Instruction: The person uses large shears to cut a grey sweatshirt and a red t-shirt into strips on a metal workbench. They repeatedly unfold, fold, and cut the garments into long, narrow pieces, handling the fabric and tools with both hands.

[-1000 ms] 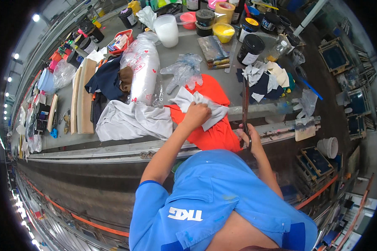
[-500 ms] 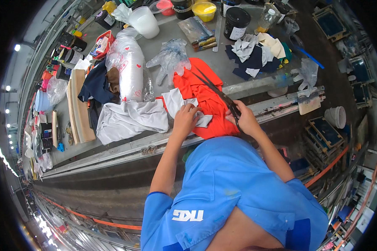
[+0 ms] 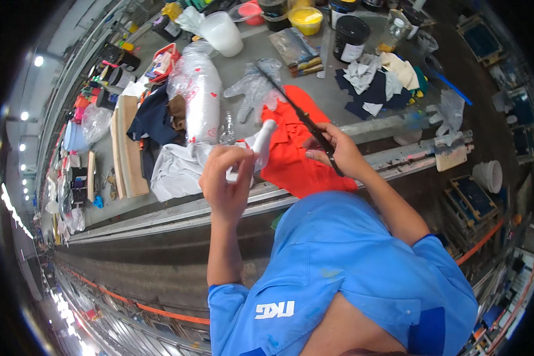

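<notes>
My left hand [image 3: 228, 175] is closed on a piece of white cloth [image 3: 261, 142], which hangs lifted over the left side of the red cloth [image 3: 301, 172] at the table's near edge. My right hand [image 3: 338, 148] grips long dark scissors [image 3: 305, 117], their blades reaching up-left over the red cloth toward a translucent plastic glove [image 3: 246, 89]. A larger white cloth [image 3: 172, 178] lies left of my left hand, below a long plastic-wrapped roll [image 3: 199, 101].
The grey worktable [image 3: 374, 127] holds dark ink jars [image 3: 351, 32], a white container [image 3: 219, 32], a yellow tub [image 3: 305, 22], fabric scraps [image 3: 391, 77], wooden boards [image 3: 127, 145] and a red basket [image 3: 163, 62]. Framed screens [image 3: 471, 199] and a white bucket [image 3: 486, 175] stand below at the right.
My left hand has lifted the white cloth off the red one and moved left toward me. The scissors have swung from upright to pointing up-left, with my right hand raised slightly.
</notes>
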{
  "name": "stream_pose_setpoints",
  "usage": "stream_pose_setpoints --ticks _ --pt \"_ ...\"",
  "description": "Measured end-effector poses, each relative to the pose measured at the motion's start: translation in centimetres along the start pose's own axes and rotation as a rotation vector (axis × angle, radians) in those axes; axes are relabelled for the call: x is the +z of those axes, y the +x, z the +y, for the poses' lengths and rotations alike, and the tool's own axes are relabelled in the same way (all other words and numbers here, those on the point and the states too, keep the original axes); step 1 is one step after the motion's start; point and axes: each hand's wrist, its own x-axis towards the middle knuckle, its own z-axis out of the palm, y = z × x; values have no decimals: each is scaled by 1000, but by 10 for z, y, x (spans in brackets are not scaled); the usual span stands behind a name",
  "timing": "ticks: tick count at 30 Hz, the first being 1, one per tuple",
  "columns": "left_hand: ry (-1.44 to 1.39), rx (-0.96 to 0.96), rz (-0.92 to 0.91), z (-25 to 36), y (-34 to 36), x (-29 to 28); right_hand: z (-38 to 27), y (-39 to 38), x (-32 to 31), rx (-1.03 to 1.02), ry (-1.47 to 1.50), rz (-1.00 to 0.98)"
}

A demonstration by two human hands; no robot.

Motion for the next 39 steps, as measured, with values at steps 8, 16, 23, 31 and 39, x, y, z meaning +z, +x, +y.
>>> stream_pose_setpoints --ticks 8,16,23,31,39 --pt "-164 -179 148 21 72 -23 -67 26 19 -205 205 -118" --pt "-597 -336 241 26 105 -26 -105 26 39 -283 192 -143" --pt "-798 -288 330 21 105 -16 -107 34 65 -413 124 -6" --pt "-335 -273 315 -20 86 -35 -162 36 15 -523 114 73" --pt "-552 -516 -672 -80 26 83 -243 70 -25 -572 109 125"
